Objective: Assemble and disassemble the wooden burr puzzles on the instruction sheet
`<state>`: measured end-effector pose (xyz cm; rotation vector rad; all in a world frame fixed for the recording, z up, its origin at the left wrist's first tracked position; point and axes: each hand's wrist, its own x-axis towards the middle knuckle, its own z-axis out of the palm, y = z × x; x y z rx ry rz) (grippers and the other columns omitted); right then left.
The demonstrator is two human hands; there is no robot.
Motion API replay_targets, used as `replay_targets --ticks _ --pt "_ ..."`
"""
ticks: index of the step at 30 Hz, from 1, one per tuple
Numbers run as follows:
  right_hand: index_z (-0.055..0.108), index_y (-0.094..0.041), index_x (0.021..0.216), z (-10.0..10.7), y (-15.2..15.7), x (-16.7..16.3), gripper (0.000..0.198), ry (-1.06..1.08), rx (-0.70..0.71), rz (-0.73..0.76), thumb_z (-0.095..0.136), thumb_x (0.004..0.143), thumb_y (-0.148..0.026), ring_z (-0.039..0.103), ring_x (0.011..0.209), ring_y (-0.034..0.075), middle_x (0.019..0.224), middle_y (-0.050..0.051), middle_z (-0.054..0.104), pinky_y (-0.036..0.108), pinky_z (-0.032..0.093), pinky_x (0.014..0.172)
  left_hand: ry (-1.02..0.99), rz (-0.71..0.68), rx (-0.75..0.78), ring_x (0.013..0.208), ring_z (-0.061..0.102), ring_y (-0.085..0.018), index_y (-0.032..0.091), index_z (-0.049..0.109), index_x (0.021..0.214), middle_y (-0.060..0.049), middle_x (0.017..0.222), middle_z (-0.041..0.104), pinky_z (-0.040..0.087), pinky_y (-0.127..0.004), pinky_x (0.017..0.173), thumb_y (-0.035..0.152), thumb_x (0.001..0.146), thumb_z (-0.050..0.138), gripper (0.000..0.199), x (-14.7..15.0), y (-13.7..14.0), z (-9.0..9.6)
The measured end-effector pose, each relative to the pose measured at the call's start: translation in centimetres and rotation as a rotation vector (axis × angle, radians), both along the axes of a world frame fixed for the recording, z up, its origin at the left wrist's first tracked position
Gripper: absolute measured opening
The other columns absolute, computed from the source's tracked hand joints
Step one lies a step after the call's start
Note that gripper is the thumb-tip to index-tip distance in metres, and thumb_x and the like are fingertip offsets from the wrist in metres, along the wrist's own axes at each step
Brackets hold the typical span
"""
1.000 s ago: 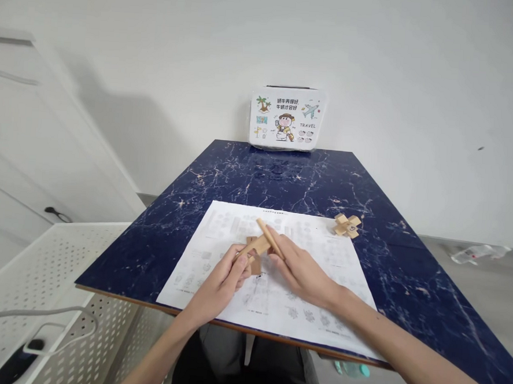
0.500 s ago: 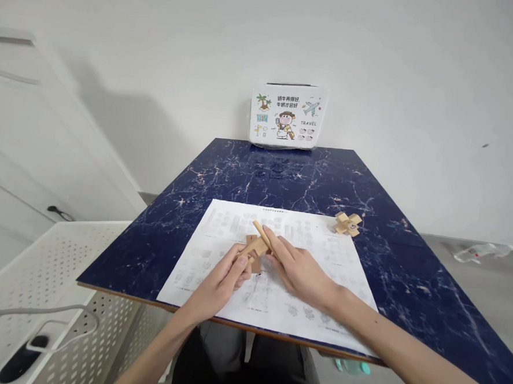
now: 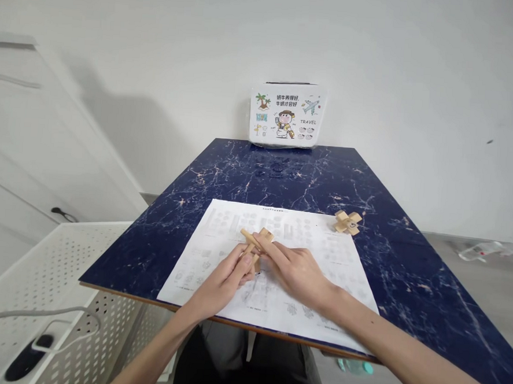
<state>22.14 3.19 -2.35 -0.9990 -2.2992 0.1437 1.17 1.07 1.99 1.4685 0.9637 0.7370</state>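
Note:
Above the middle of a printed sheet (image 3: 182, 268), my two hands meet around several light wooden puzzle pieces (image 3: 266, 234). My left hand (image 3: 228, 271) is closed on the pieces from the left, thumb on top. From the right, my right hand (image 3: 297, 270) grips a wooden stick (image 3: 248, 235) that lies slantwise across the others, its end poking out to the upper left. Fingers hide much of the pieces, so how they fit together cannot be made out. An assembled wooden burr puzzle (image 3: 347, 222) with a mark on it rests at the sheet's upper right corner.
A dark blue marbled table (image 3: 279, 179) carries the sheet. At its far edge, a white cartoon-printed case (image 3: 285, 114) leans near the wall. A white perforated cabinet (image 3: 30, 265) with a cable stands at left. A clear plastic bottle (image 3: 487, 250) lies on the floor at right.
The stick in my right hand has shifted left and lies flatter. The pieces between my hands have turned, and another block end now shows beyond my right fingers.

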Motion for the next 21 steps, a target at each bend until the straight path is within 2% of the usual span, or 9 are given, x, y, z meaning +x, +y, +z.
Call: replay_targets --ticks 7,11,13,15,17,19,21 --pt "0.044 -0.029 0.160 0.6 0.0 0.2 0.049 0.066 -0.062 0.015 0.035 0.112 -0.025 0.063 0.066 0.018 0.095 0.008 0.074 0.027 0.047 0.061 0.050 -0.039 0.075 0.066 0.042 -0.015 0.022 0.051 0.088 0.003 0.074 0.046 0.036 -0.029 0.065 0.050 0.108 0.045 0.035 -0.1 -0.1 0.0" --pt "0.053 -0.029 0.153 0.9 -0.1 0.4 0.044 0.174 -0.132 0.040 0.039 0.111 -0.027 0.067 0.072 0.020 0.098 0.009 0.076 0.031 0.052 0.067 0.056 -0.026 0.067 0.062 0.042 -0.013 0.021 0.053 0.089 0.003 0.072 0.049 0.036 -0.028 0.061 0.053 0.107 0.048 0.038 -0.3 -0.2 -0.1" --pt "0.053 -0.030 0.152 1.2 -0.2 0.6 0.043 0.227 -0.184 0.064 0.039 0.112 -0.030 0.070 0.079 0.023 0.107 0.010 0.077 0.035 0.055 0.072 0.064 0.090 0.093 0.055 0.036 -0.012 0.021 0.051 0.082 0.005 0.063 0.043 0.031 -0.027 0.056 0.057 0.106 0.045 0.044 -0.5 -0.2 -0.2" --pt "0.051 -0.032 0.153 1.5 -0.2 0.7 0.043 0.269 -0.245 0.109 0.038 0.112 -0.031 0.072 0.088 0.025 0.116 0.010 0.077 0.038 0.057 0.078 0.033 0.270 0.126 0.052 0.030 -0.011 0.021 0.047 0.078 0.007 0.059 0.035 0.027 -0.026 0.053 0.061 0.106 0.042 0.049 -0.7 -0.1 -0.4" --pt "0.051 -0.033 0.152 2.0 -0.3 0.7 0.042 0.293 -0.290 0.177 0.038 0.112 -0.032 0.072 0.095 0.025 0.123 0.009 0.075 0.039 0.057 0.082 -0.020 0.394 0.118 0.051 0.030 -0.011 0.022 0.049 0.083 0.008 0.060 0.034 0.026 -0.026 0.051 0.064 0.105 0.042 0.048 -0.8 0.1 -0.5" --pt "0.053 -0.033 0.149 2.3 -0.5 0.7 0.040 0.292 -0.322 0.264 0.038 0.113 -0.031 0.072 0.098 0.025 0.125 0.008 0.073 0.040 0.057 0.084 -0.035 0.372 0.077 0.051 0.032 -0.011 0.022 0.052 0.094 0.007 0.062 0.038 0.028 -0.025 0.051 0.066 0.104 0.042 0.047 -0.9 0.2 -0.6" --pt "0.053 -0.031 0.146 2.4 -0.6 0.8 0.036 0.269 -0.371 0.315 0.038 0.113 -0.032 0.070 0.091 0.023 0.118 0.008 0.074 0.038 0.055 0.081 -0.030 0.240 0.026 0.050 0.035 -0.011 0.021 0.054 0.098 0.007 0.062 0.042 0.030 -0.025 0.051 0.067 0.105 0.039 0.048 -1.0 0.3 -0.7"
